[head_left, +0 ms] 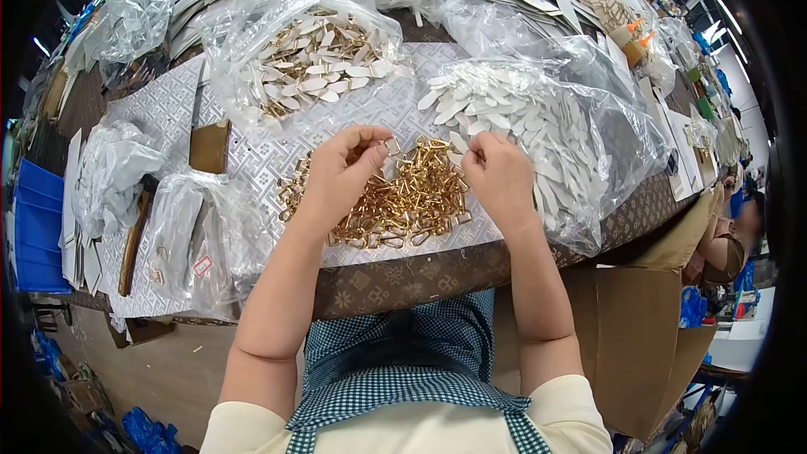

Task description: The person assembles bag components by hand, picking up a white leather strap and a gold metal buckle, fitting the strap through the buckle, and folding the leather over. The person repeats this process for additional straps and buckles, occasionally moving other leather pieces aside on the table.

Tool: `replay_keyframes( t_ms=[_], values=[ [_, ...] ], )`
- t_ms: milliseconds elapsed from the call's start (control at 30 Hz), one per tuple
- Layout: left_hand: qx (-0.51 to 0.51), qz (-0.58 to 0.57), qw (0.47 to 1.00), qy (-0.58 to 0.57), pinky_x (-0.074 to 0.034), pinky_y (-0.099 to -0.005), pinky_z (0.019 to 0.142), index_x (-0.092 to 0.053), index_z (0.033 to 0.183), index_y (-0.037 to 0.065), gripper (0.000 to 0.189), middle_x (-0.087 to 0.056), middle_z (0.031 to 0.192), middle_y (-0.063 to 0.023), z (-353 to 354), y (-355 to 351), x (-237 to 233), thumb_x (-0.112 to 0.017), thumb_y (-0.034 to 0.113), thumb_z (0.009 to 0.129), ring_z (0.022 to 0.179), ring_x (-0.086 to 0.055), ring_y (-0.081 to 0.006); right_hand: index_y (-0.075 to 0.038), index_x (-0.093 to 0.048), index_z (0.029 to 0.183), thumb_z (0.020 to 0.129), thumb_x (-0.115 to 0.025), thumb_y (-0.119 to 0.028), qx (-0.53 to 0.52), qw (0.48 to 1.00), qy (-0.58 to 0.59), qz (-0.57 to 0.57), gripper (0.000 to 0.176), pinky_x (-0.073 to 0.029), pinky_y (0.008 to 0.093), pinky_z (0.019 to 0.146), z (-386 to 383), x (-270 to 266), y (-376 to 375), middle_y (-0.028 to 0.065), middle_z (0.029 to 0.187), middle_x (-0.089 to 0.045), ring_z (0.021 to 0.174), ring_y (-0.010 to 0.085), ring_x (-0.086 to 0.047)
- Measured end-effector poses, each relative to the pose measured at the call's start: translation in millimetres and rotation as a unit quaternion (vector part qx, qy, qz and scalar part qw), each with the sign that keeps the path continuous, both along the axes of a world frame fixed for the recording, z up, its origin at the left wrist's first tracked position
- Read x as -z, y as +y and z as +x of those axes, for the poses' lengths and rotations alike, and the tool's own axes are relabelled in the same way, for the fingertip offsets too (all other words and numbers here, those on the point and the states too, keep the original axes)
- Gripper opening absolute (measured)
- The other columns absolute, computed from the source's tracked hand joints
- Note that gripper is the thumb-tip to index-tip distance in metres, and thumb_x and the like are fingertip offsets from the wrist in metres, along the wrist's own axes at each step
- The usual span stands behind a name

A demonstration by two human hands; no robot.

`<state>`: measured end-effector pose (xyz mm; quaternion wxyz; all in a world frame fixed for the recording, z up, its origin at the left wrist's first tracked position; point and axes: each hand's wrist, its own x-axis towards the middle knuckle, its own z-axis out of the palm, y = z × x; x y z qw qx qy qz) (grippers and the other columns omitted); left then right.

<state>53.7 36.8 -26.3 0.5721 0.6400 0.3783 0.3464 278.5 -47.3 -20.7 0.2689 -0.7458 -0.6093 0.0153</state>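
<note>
Pile: gold buckles heaped (pixel 412 202) on the table (pixel 420 286), in front of the person and between the two forearms; the landmark for what follows.
Left hand (pixel 343 170): over the pile's left far part, fingers curled, thumb and forefinger closed on one buckle (pixel 392 147).
Right hand (pixel 502 172): just beside the pile's right far edge, fingers bent in, thumb and fingertips together; it seems to pinch a white tab (pixel 458 143).
Buckle to tab: both at the pile's far edge, apart, the tab to the right of the buckle; the tab's long axis seems to slant toward the right hand.
White tabs: a heap (pixel 538 118) in plastic, right of the pile, nearer the right hand.
Joined pieces: white and gold (pixel 324 71), in a clear bag (pixel 277 4) beyond the pile and to its left, nearer the left hand.
Hammer (pixel 136 240): well left of the pile, handle pointing toward the person.
Hidden: the palm sides of both hands; the tab's lower end, behind the fingers; the pile's left part, behind the left forearm.
Hard to make out: the buckle's opening, too small to read; whether a loose tab lies under the right fingertips.
</note>
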Motion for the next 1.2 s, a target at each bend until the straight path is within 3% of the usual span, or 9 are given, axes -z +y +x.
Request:
replay_keyframes(
  t_ms=[100,167,200,267,400,733,900,1033,1200],
  values=[
    [0.021,-0.119,0.982,-0.146,-0.053,-0.0255,0.075,-0.064,0.114,-0.001,0.023,-0.066,0.090,-0.0040,-0.6,-2.9,-7.8,-0.061,0.011,0.095,0.079,-0.063,-0.0114,0.000,-0.064,0.096,0.091,-0.056,-0.005,-0.060,0.966,0.248,0.023,0.011,-0.043,0.0230,0.056,-13.3,-17.0,5.5,0.0058,0.071,-0.067,0.062,0.0048,-0.054],
    [0.031,-0.178,0.959,-0.220,-0.055,-0.0271,0.073,-0.062,0.116,-0.001,0.025,-0.066,0.089,-0.0055,-3.1,-0.1,-2.9,-0.062,0.012,0.095,0.077,-0.064,-0.0124,0.000,-0.065,0.102,0.092,-0.055,-0.005,-0.105,0.951,0.279,0.078,0.014,-0.043,0.0226,0.057,-25.8,-19.6,11.9,0.0025,0.071,-0.065,0.063,0.0046,-0.054],
    [0.025,-0.185,0.952,-0.241,-0.055,-0.0276,0.072,-0.062,0.117,-0.001,0.025,-0.066,0.090,-0.0057,-3.8,0.4,-3.3,-0.062,0.013,0.095,0.076,-0.064,-0.0126,-0.001,-0.065,0.104,0.090,-0.058,-0.007,-0.114,0.948,0.287,0.072,0.017,-0.046,0.0305,0.058,-31.9,-25.2,14.7,0.0122,0.075,-0.062,0.060,0.0179,-0.058],
    [0.012,-0.199,0.938,-0.283,-0.056,-0.0285,0.072,-0.061,0.117,0.000,0.026,-0.066,0.092,-0.0062,-4.3,1.5,-4.1,-0.063,0.014,0.095,0.074,-0.063,-0.0129,-0.002,-0.066,0.105,0.091,-0.059,-0.007,-0.169,0.941,0.237,0.173,0.017,-0.046,0.0298,0.058,-41.4,-18.1,25.6,0.0117,0.077,-0.062,0.064,0.0166,-0.058],
    [-0.011,-0.199,0.925,-0.323,-0.056,-0.0277,0.069,-0.061,0.113,0.002,0.022,-0.066,0.093,-0.0064,-5.0,4.5,0.3,-0.063,0.014,0.095,0.073,-0.063,-0.0127,-0.006,-0.071,0.110,0.090,-0.064,-0.006,-0.157,0.932,0.290,0.148,0.021,-0.048,0.0255,0.061,-59.7,-13.9,21.7,0.0075,0.093,-0.064,0.069,0.0133,-0.060],
    [0.009,-0.175,0.949,-0.263,-0.057,-0.0340,0.070,-0.062,0.109,0.004,0.018,-0.066,0.089,-0.0068,0.4,0.2,2.7,-0.063,0.014,0.095,0.069,-0.060,-0.0124,-0.006,-0.070,0.117,0.089,-0.066,-0.001,-0.136,0.913,0.337,0.185,0.029,-0.044,0.0201,0.064,-67.6,-3.9,13.4,0.0026,0.099,-0.061,0.073,0.0054,-0.052],
    [0.001,-0.198,0.936,-0.291,-0.057,-0.0339,0.070,-0.061,0.109,0.004,0.018,-0.066,0.090,-0.0069,0.4,0.2,1.1,-0.063,0.015,0.095,0.070,-0.059,-0.0121,-0.006,-0.071,0.115,0.086,-0.068,0.001,-0.127,0.908,0.340,0.211,0.029,-0.049,0.0229,0.064,-67.9,-4.0,12.7,0.0065,0.096,-0.064,0.075,0.0104,-0.061],
    [0.009,-0.194,0.943,-0.271,-0.057,-0.0310,0.072,-0.062,0.109,0.003,0.019,-0.067,0.090,-0.0066,1.9,-1.2,2.0,-0.063,0.015,0.095,0.073,-0.062,-0.0124,-0.005,-0.069,0.118,0.088,-0.066,0.002,-0.139,0.908,0.338,0.204,0.031,-0.044,0.0193,0.066,-68.3,-1.1,12.3,0.0020,0.101,-0.061,0.076,0.0051,-0.053],
    [-0.013,-0.140,0.967,-0.214,-0.054,-0.0240,0.072,-0.064,0.107,0.002,0.018,-0.067,0.087,-0.0033,4.4,-6.8,-0.4,-0.063,0.015,0.095,0.077,-0.064,-0.0102,-0.005,-0.070,0.115,0.087,-0.067,0.002,-0.136,0.910,0.345,0.185,0.030,-0.048,0.0215,0.070,-68.3,-2.8,12.6,0.0037,0.101,-0.063,0.082,0.0086,-0.059]
  ],
)
